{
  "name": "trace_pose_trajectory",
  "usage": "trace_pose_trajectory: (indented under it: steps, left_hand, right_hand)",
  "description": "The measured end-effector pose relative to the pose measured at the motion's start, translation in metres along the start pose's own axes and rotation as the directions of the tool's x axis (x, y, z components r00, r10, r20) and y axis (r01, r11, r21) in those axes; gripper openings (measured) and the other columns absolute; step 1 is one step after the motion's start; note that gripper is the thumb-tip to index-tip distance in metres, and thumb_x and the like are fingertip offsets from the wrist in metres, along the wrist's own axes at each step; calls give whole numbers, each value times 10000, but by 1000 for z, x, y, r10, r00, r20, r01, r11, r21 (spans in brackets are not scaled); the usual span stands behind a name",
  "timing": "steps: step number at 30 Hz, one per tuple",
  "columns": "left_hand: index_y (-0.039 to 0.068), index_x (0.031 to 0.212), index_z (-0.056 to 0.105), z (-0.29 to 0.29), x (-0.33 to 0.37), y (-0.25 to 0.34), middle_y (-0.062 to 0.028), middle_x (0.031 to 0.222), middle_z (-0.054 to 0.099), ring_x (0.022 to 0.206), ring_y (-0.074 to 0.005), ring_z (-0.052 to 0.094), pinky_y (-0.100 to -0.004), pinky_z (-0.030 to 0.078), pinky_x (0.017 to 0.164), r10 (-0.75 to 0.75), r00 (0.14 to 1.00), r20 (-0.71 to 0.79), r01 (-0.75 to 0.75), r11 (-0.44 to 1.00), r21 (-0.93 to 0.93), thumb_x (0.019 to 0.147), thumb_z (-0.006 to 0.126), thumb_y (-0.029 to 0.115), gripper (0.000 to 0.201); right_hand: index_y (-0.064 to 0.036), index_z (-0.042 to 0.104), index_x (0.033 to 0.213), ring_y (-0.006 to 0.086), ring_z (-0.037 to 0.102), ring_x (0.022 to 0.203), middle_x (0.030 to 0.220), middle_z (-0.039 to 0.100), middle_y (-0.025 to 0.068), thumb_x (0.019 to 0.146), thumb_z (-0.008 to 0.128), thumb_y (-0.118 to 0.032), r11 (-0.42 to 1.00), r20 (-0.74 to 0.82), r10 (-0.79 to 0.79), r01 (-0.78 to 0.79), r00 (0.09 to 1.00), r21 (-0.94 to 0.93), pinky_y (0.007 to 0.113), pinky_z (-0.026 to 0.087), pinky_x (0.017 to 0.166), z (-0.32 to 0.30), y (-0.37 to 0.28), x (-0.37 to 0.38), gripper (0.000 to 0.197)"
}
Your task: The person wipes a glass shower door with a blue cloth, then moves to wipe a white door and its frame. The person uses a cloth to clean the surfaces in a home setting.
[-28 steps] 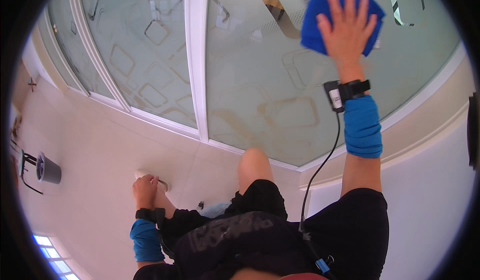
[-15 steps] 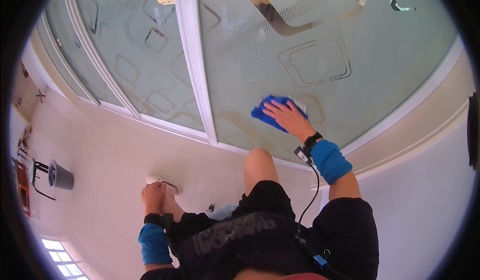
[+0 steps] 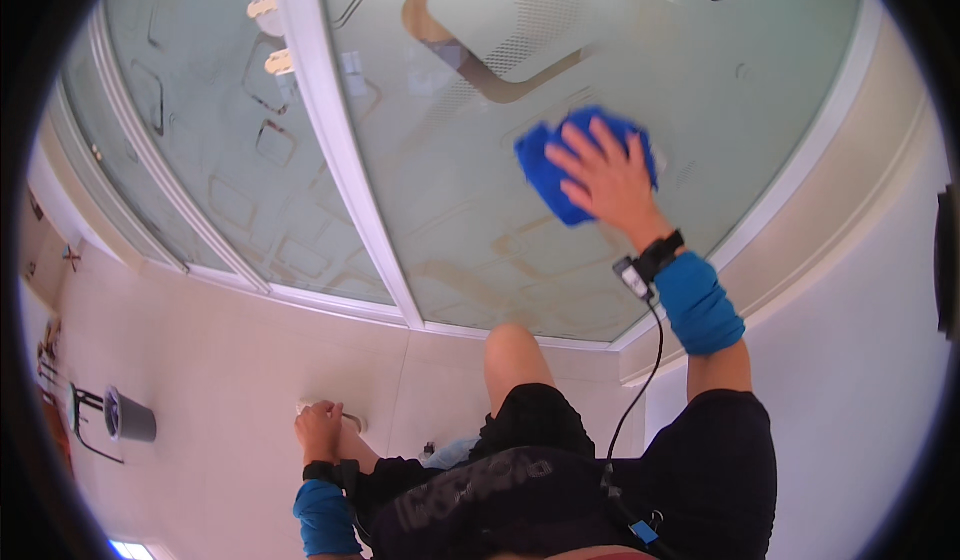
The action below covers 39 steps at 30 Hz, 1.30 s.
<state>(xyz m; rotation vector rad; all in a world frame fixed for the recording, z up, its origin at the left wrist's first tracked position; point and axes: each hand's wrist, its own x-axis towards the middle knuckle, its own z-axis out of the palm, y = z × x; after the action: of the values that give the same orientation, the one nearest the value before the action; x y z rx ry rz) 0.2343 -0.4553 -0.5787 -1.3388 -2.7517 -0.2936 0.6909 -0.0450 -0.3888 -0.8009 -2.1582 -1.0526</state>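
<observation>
A blue cloth (image 3: pixel 545 175) lies flattened against a frosted glass panel (image 3: pixel 460 220) in front of me. My right hand (image 3: pixel 612 180) presses on it with the fingers spread, holding it to the glass. Cloth shows beyond the fingertips and along the hand's left side; the palm hides the rest. Lower left, my left hand (image 3: pixel 319 430) rests by my bent left leg with its fingers curled in, and nothing shows in it. A light-coloured shoe (image 3: pixel 357 422) is partly visible beside that hand.
A white frame post (image 3: pixel 345 160) divides the glass panels, which carry rounded-square patterns. A pale wall (image 3: pixel 830 390) stands to the right. A grey bin (image 3: pixel 130 416) and a dark-legged stool (image 3: pixel 88 400) are at the far left. A black cable (image 3: pixel 650 380) hangs from my right wrist.
My right hand has slid the blue cloth upward and slightly right over the glass, and its fingers have spread wider. My left hand stays by my leg. The whole view has shifted a little.
</observation>
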Motion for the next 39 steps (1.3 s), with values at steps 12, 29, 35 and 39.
trace_pose_trajectory:
  steps: [12,29,35,39]
  left_hand:
    - [142,906,800,1,19,9,-152,838,743,836,-376,703,-486,558,764,39,999,13,-39,998,48,873,693,420,299]
    - [148,928,803,-5,16,-12,-154,860,750,850,-377,707,-496,556,779,21,998,64,-28,993,112,905,655,464,350]
    - [149,907,809,-7,-1,-15,-155,857,749,848,-375,709,-493,553,773,-23,996,87,16,996,85,885,665,455,339]
    - [151,907,809,-4,7,-7,-151,855,748,843,-378,708,-495,553,774,-3,997,71,-3,997,78,886,669,457,338]
  right_hand:
    - [-154,398,1553,428,262,1484,1623,322,167,960,596,-374,812,-610,431,-581,665,-61,610,157,1191,-95,149,126,663]
    - [-77,358,1551,534,118,1498,1648,172,274,989,565,-449,561,-260,825,-782,502,271,681,52,1176,70,-38,-87,705]
    - [9,225,1584,539,114,1498,1630,150,339,1044,441,-444,29,-173,984,-902,-52,432,585,89,1219,114,-73,-150,737]
    - [43,208,1576,538,157,1485,1600,185,380,1076,345,-430,-306,-129,901,-818,-414,486,543,137,1226,117,-42,-141,702]
